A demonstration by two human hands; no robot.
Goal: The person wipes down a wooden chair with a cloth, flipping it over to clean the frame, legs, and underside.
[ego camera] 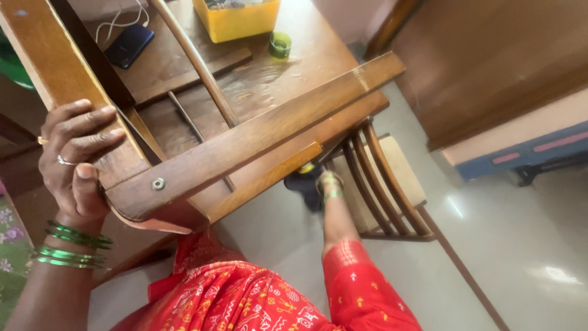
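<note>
My left hand (76, 162) grips the near corner of a brown wooden chair frame (257, 132) that is lifted and tilted over a table. A metal bolt (158, 183) sits in that corner joint, just right of my thumb. My right arm, in a red sleeve, reaches down under the frame's long rail. Only its wrist with green bangles shows, and my right hand (328, 181) is mostly hidden beside a dark blue object (303, 182) with a bit of yellow on it. I cannot tell whether the fingers hold it.
The wooden table (275, 79) carries a yellow box (236, 21), a small green ring-shaped thing (280, 44) and a dark phone (128, 44) with a white cable. A second wooden chair (392, 184) stands on the pale floor. A wooden cabinet (490, 61) is at the right.
</note>
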